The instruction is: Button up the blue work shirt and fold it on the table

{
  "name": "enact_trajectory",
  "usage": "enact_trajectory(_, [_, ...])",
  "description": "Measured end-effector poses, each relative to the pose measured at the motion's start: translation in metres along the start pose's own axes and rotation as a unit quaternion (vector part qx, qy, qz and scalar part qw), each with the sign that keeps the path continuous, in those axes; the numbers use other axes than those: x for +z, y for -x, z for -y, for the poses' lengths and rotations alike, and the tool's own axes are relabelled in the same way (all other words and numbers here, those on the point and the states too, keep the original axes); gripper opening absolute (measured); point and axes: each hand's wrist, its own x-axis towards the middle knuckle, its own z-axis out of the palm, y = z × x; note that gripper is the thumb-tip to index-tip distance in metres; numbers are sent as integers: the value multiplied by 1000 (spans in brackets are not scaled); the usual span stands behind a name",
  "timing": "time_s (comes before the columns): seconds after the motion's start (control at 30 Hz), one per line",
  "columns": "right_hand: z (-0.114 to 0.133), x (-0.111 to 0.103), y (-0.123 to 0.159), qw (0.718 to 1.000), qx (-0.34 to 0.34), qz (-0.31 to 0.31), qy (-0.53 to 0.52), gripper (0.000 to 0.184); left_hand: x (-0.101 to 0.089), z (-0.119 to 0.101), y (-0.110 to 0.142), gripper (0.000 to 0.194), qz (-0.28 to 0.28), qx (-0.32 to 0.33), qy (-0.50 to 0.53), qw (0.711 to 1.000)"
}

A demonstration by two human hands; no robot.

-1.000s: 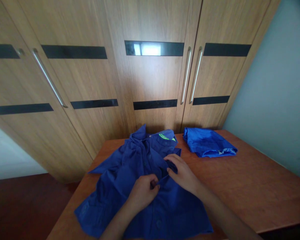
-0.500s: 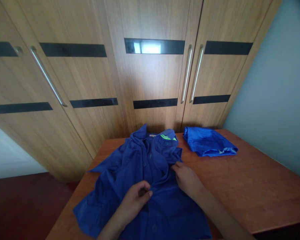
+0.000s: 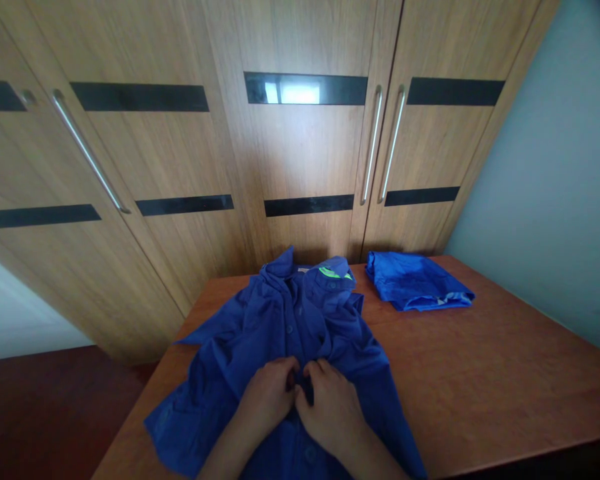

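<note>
A dark blue button-up shirt (image 3: pixel 240 353) lies spread front side up on the wooden table, its collar toward the wardrobe. A bright green patch shows inside the collar, and buttons run down the front placket. Both my hands meet at the middle of that placket. My left hand (image 3: pixel 269 392) is closed, its thumb and fingers pinching the cloth edge. Beside it, my right hand (image 3: pixel 331 408) curls its thumb and forefinger onto the same spot from the right. Whatever button lies between the fingertips is hidden.
A folded brighter blue garment (image 3: pixel 415 280) lies at the table's back right. The reddish-brown table (image 3: pixel 500 373) stands against a wooden wardrobe (image 3: pixel 305 153) with metal handles. A pale wall (image 3: pixel 555 213) rises on the right.
My right hand has left the shirt's right side and come left and down to the placket, next to my left hand. The cloth it held there now lies flatter.
</note>
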Motion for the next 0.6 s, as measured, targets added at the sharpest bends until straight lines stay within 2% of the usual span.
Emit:
enact_trajectory(0.17, [-12,6,-4,998,14,-30,-60,12,4,-2,1,19,-18,-21,-25,999])
enact_trajectory(0.3, [-22,9,-5,986,-13,-58,-153,21,3,-4,3,20,-35,-7,-21,999])
enact_trajectory(0.47, [-30,8,-6,960,-33,-72,-270,21,-6,-16,4,14,-77,36,71,994])
enact_trajectory(0.6, [-30,3,-4,942,-34,-90,-323,18,-5,-21,2,9,-91,30,163,982])
